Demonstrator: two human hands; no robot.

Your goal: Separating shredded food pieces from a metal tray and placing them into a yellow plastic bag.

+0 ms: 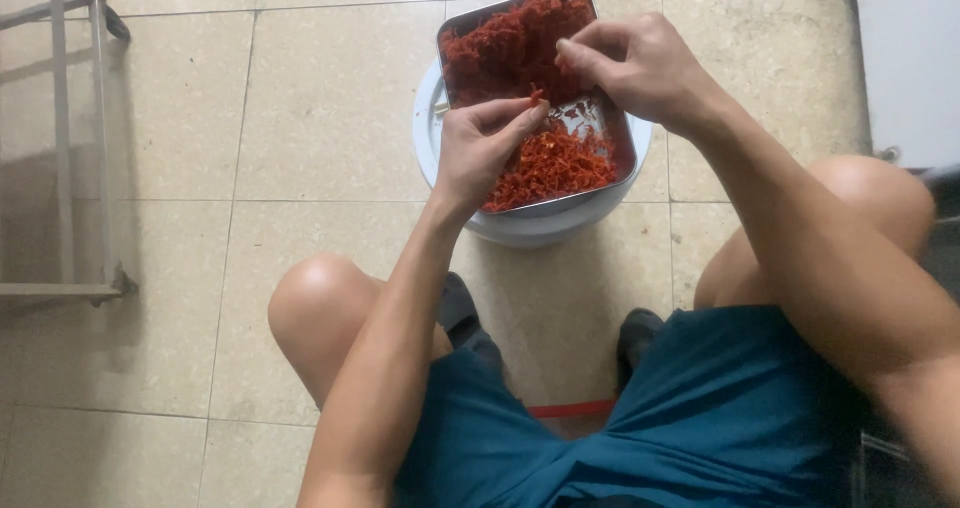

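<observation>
Chillies (pixel 530 43), dried, red, heaped in a steel tray (pixel 627 138); both hands (pixel 560 98) pinch one piece (pixel 538 96).

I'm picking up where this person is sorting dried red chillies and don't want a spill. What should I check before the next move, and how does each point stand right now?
1. Metal tray sits on the white bucket: ok, though its corners overhang the rim.
2. Left hand has a chilli piece pinched in its fingertips: ok.
3. Right hand grip: cannot tell; the fingers are curled over the tray and hide what they hold.
4. Whole chillies kept at the far end, cut pieces at the near end: ok.
5. Far pile inside the tray: not ok, it is heaped to the far edge.
6. Feet clear of the bucket: ok.
</observation>
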